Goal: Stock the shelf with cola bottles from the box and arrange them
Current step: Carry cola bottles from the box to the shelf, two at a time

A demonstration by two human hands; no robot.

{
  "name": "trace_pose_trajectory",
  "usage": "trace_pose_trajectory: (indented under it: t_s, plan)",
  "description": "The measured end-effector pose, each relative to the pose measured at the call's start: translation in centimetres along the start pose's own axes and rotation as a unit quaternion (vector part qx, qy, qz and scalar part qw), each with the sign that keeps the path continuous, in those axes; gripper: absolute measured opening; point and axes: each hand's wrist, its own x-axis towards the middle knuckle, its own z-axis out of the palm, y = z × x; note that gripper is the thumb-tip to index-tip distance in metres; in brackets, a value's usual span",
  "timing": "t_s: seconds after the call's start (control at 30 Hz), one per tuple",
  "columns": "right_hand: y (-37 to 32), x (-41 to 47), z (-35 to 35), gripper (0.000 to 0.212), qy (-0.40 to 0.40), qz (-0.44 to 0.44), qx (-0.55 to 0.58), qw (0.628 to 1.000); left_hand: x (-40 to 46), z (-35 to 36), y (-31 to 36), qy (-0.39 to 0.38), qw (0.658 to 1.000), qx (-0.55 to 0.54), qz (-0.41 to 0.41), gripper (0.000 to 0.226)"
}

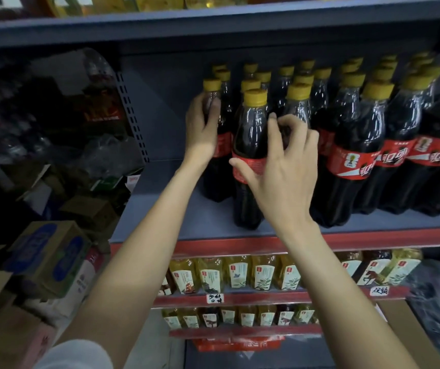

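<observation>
Right hand [280,166] grips front cola bottle [250,145] (left hand [203,129] holds its neighbour [217,145]).

Bare shelf [160,134] left of cola bottles [352,145]; bottles packed tight rightward, no gaps.

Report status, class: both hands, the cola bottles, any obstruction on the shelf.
Left hand grips leftmost cola bottle. Right hand grips front bottle. Shelf bare at left.
</observation>
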Motion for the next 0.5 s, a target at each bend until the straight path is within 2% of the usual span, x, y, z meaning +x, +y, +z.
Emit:
trace_pose_trajectory:
  t_s: [0.07, 0.17, 0.27, 0.4, 0.5]
  plan:
    - [0.1, -0.5, 0.1, 0.067, 0.015, 0.001, 0.041, 0.999, -0.1, -0.4, 0.1, -0.018, 1.0, -0.02, -0.014, 0.074]
    - [0.0, -1.1, -0.1, 0.037, 0.097, -0.04, 0.156, 0.982, -0.7, -0.9, 0.5, -0.034, 0.997, -0.045, -0.047, 0.076]
    - [-0.3, -1.9, -0.4, 0.023, 0.151, -0.112, 0.222, 0.957, -2.6, -2.4, 1.3, 0.021, 0.997, -0.068, -0.041, 0.062]
    - [-1.8, -3.4, -0.5, 0.013, 0.152, -0.142, 0.347, 0.914, -8.3, -7.2, 2.6, 0.111, 0.984, -0.135, -0.03, 0.029]
    - [-4.6, -5.7, -0.1, 0.01, 0.117, -0.129, 0.442, 0.88, -13.5, -11.8, 2.3, 0.17, 0.979, -0.112, -0.018, 0.017]
